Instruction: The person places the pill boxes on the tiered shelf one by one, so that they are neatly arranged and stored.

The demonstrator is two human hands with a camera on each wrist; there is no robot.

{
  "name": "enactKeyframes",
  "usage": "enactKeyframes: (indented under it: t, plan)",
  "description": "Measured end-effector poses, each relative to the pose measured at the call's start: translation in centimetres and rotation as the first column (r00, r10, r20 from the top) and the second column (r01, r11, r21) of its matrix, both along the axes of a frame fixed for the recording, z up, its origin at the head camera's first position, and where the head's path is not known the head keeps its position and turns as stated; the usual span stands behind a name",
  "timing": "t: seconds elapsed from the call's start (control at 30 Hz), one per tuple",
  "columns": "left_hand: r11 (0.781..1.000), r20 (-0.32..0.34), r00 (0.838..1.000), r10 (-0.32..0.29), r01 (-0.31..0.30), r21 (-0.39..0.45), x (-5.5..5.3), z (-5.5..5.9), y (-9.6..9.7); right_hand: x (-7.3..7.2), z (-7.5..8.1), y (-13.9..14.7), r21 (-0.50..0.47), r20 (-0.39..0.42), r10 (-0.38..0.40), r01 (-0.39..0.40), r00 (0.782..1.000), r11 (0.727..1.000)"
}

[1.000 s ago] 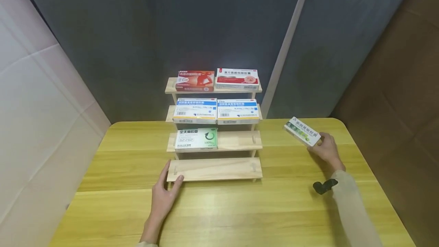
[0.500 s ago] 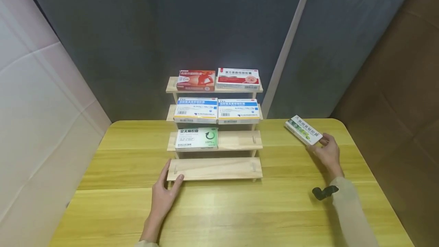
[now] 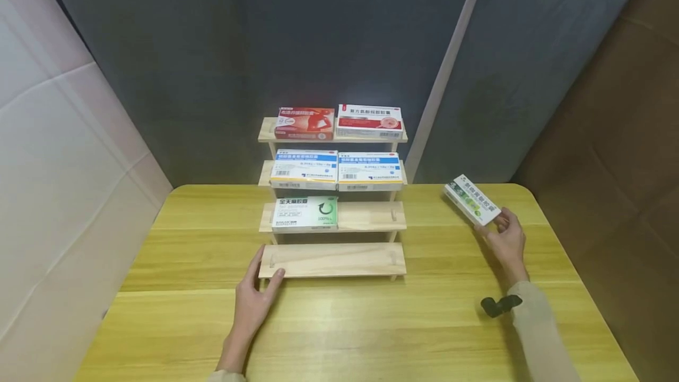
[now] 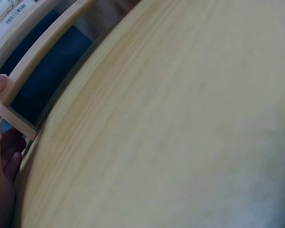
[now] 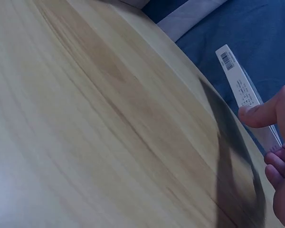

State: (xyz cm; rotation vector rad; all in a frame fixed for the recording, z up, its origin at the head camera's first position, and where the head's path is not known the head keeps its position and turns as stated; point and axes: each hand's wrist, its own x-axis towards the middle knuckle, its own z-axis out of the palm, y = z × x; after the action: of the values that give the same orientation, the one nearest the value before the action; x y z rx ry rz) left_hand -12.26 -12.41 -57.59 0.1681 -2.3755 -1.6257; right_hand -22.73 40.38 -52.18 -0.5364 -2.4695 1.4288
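My right hand [image 3: 507,240] pinches a white-and-green medicine box [image 3: 472,200] by its near right end, above the right side of the table. In the right wrist view the box [image 5: 237,78] shows a narrow printed side with a barcode, and the thumb presses on it. My left hand [image 3: 254,305] holds the left end of the lowest tier of a wooden stepped rack [image 3: 334,260], thumb on its front edge and fingers round its side. A white-and-green medicine box [image 3: 305,213] lies on the left of the tier above.
Two blue-and-white medicine boxes [image 3: 304,167] sit side by side on the third tier. On the top tier are a red medicine box [image 3: 305,123] and a red-and-white one [image 3: 369,121]. Behind the wooden table [image 3: 339,335] hangs a dark grey curtain [image 3: 339,34].
The box in my right hand has turned slightly and shifted a little to the right. My left hand keeps its place on the rack.
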Motion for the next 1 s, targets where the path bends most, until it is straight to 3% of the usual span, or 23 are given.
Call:
enactKeyframes:
  t: [0.67,1.0]
  plan:
    - [1.000,0.027,1.000,0.007,-0.007,-0.014,0.0,0.4,0.0,0.6,-0.2,-0.6,-0.025,-0.059,-0.053,0.052,0.997,0.998]
    - [1.000,0.010,1.000,-0.008,0.008,0.002,0.0,0.2,0.0,1.3,-0.2,-1.3,-0.054,-0.185,-0.091,0.083,0.979,0.995]
